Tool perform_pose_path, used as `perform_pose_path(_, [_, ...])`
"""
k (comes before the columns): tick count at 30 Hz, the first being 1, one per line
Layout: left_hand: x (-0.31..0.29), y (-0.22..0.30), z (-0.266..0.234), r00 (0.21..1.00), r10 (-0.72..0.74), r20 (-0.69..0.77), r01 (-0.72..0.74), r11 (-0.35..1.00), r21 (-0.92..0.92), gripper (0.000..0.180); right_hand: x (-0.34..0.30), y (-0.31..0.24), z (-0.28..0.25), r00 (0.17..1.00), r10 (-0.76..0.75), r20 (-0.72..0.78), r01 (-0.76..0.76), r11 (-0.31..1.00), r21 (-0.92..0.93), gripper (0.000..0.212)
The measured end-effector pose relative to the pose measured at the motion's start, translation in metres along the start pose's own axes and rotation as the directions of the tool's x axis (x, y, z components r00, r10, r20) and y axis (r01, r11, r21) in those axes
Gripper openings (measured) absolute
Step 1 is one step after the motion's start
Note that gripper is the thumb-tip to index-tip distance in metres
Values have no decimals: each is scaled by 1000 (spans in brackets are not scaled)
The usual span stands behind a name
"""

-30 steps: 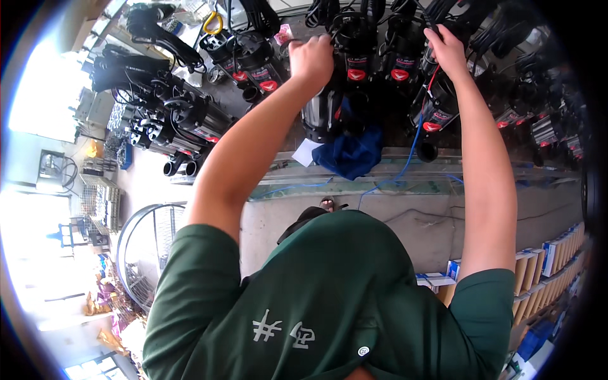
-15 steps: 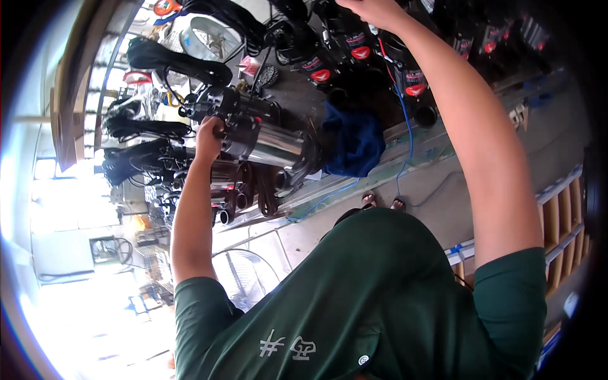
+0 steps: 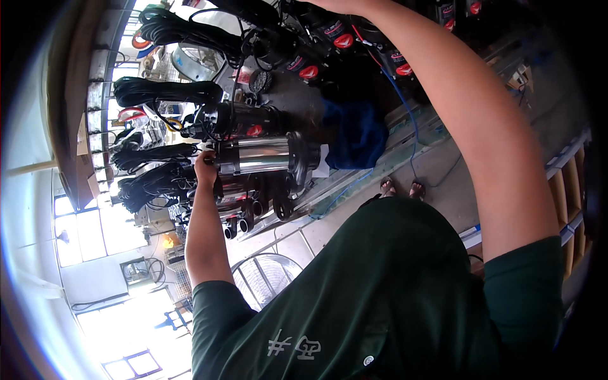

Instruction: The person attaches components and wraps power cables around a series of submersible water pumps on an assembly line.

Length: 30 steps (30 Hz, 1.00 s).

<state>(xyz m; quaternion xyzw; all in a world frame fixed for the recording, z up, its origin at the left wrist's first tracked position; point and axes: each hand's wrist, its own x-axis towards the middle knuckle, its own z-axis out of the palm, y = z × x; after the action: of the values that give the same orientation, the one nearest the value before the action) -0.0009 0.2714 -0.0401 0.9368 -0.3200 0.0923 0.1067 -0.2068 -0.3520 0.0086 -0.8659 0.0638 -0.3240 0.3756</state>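
Note:
A submersible pump with a bright steel barrel [image 3: 263, 156] and black ends lies on its side, level across the view. My left hand [image 3: 206, 170] is closed round the black part at its left end. Along the top edge, my right hand [image 3: 339, 4] is cut off by the frame near other black pumps, so its fingers are hidden. Just beyond the steel barrel lies a darker pump [image 3: 244, 120] with a red mark. A dark blue cloth [image 3: 358, 134] rests to the right of the barrel.
Coiled black cables [image 3: 168, 92] hang at the left. More pumps [image 3: 329, 31] with red marks stand at the far side. A thin blue cord [image 3: 408, 111] runs over the bench edge. Below are a round fan [image 3: 266, 275] and, at the right, wooden shelving [image 3: 563, 196].
The steel pump has turned from a slant to nearly level, my left hand staying on its end. My right hand has slid left and further past the top edge. The whole view has shifted.

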Motion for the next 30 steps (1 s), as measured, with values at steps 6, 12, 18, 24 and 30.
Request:
perform_pose_path(6, [-2, 22, 8, 992, -94, -84, 102, 991, 86, 22, -2, -4, 9, 1000, 3, 17, -2, 999, -32, 47])
perform_pose_path(12, [-4, 187, -14, 969, -241, -53, 233, 823, 519, 19, 2, 19, 9, 997, 19, -79, -26, 996, -86, 44])
perform_pose_path(18, [-29, 169, -7, 965, -239, -105, 261, 897, 357, 42, 10, -8, 41, 1000, -6, -7, 6, 997, 73, 40])
perform_pose_path(24, [-3, 265, 15, 971, 15, -241, 36, 978, 205, 37, -11, -5, -22, 996, 72, -50, -70, 997, 36, 38])
perform_pose_path(30, [2, 267, 31, 856, 29, -516, 39, 992, 122, 32, -8, -26, -6, 992, 110, 55, -109, 994, -9, 38])
